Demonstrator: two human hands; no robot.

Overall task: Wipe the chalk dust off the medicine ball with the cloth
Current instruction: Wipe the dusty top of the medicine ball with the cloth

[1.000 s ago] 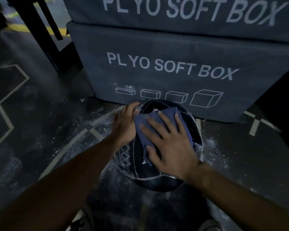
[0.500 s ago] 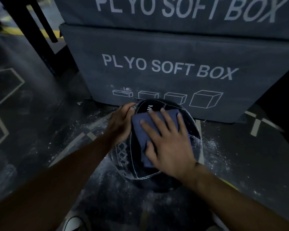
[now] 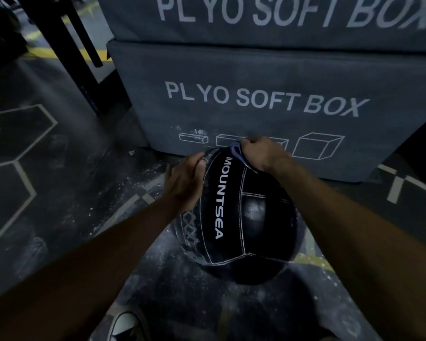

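While the medicine ball [image 3: 241, 217] rests on the dusty floor [image 3: 84, 193] against the plyo soft box [image 3: 256, 107], the right hand [image 3: 261, 153] is clenched on the cloth [image 3: 236, 150] at the ball's far top. The left hand [image 3: 185, 180] lies flat on the left flank, bracing. The unwiped face lies toward the person, so the next stroke probably pulls nearward.
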